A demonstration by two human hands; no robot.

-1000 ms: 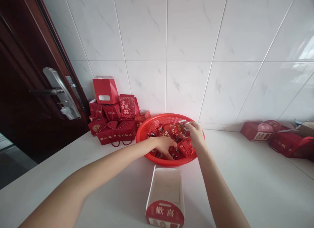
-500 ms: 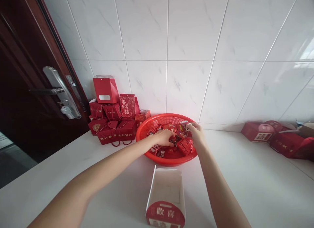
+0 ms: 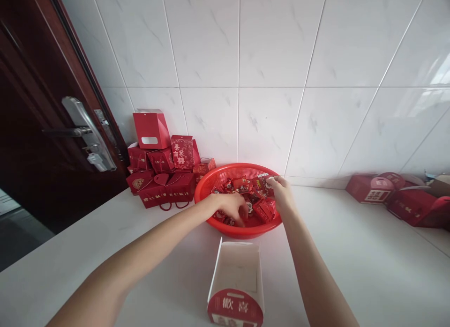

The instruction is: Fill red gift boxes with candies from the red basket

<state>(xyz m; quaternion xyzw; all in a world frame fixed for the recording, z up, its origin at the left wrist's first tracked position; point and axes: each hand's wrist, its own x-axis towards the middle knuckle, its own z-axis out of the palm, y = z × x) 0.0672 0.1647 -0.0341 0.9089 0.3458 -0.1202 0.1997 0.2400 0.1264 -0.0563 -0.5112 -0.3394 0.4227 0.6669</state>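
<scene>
A red plastic basket (image 3: 204, 189) holds several red-wrapped sweets (image 3: 242, 182). Over its front half is my left hand (image 3: 232, 206), fingers curled downward and a little blurred; what they close on, if anything, is hidden. At the basket's right side my right hand (image 3: 282, 192) pinches the edge of a dark red sweet packet (image 3: 263, 182) with pale and yellow print. In front of the basket stands an open-topped cardboard box (image 3: 236, 304), white inside, with a red rounded end panel facing me. Its bare white floor is visible.
Red gift boxes (image 3: 167, 189) are stacked at the left against the tiled wall (image 3: 267, 125). More red boxes (image 3: 416, 207) stand at the far right. A dark door (image 3: 31, 107) with a metal handle (image 3: 87, 132) borders the white counter (image 3: 333, 242) on the left.
My left hand has shifted slightly left and toward me within the basket, its fingers more curled. My right hand stays at the right side with the packet.
</scene>
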